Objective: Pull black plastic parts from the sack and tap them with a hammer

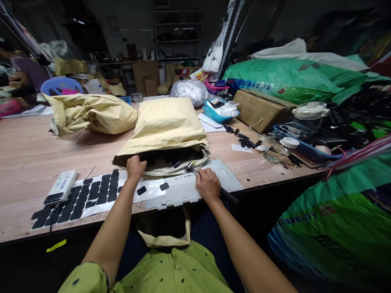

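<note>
A yellowish woven bag [171,122] lies on the table with its mouth towards me, and dark pieces show inside, too shadowed to make out. At the left of that mouth, my left hand [136,167] is closed, and its fingertips and whatever they hold are hidden. My right hand [208,185] grips a small hammer [229,196] with a silvery head and a black handle, its head by the bag's lower lip. Under both hands lie a grey board [180,196] and a white sheet with black stickers [104,187].
A white box-shaped device with a cable [62,186] stands at left. Another yellowish bag [100,114] lies behind it. Black pieces [247,142], a cardboard box [262,108] and a blue tray [308,142] lie right. A green sack [339,219] stands beside the table. Another person [29,73] sits far left.
</note>
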A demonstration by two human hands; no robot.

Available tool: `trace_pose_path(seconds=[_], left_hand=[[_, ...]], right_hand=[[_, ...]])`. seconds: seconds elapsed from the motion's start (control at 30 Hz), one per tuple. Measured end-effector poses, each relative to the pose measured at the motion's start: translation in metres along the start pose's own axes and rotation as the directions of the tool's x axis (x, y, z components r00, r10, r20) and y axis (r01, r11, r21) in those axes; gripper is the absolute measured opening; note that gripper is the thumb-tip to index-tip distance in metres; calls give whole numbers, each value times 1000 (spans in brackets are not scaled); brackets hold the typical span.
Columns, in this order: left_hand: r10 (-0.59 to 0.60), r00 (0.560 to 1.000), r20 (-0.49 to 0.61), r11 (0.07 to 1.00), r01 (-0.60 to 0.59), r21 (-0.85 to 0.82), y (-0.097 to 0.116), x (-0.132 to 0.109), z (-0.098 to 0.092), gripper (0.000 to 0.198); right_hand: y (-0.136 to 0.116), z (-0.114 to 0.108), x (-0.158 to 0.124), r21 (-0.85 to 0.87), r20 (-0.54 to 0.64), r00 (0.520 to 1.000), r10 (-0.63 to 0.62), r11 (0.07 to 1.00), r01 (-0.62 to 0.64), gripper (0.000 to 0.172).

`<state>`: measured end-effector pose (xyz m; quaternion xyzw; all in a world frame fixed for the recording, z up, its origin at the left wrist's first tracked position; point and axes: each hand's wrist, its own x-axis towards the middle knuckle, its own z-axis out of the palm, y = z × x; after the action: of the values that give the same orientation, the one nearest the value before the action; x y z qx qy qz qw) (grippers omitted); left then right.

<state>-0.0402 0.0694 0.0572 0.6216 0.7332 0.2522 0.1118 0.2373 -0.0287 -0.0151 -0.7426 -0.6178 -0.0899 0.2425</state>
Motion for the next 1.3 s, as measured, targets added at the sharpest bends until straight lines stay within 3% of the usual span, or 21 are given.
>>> trace_pose_path(seconds=[0.1,0.17,0.23,0.4,0.6,0.87,1.1,1.3], left_hand=[[258,965,-45,957,-261,-123,10,-40,6,28],[407,913,28,887,-388,-249,16,-67,17,32],[481,870,111,844,-425,-327,19,-87,29,39],[470,853,226,842,-356,-406,13,-97,45,38],[471,859,200,827,-352,-439,9,-96,44,18],[471,857,211,817,-333,-470,8,-95,47,16],[476,857,199,816,-346,-464,5,-93,53,18],[488,850,196,809,-357,-467,3,-93,55,18]], right_hand=[[0,0,0,-2,5,1000,-2,1000,2,21],[-1,-1,0,-6,5,1000,0,1000,0,21],[-1,-1,0,-3,3,1000,0,1000,0,21],[0,0,0,10,-1,1000,-8,1000,8,22],[1,3,-1,27,-9,1000,13,1000,-13,23],[-1,-9,-2,169,23,1000,4,986,-8,34],[-30,-29,-34,618,20,998,-66,785,40,37],[-45,-35,-46,679,48,987,-153,730,80,37]])
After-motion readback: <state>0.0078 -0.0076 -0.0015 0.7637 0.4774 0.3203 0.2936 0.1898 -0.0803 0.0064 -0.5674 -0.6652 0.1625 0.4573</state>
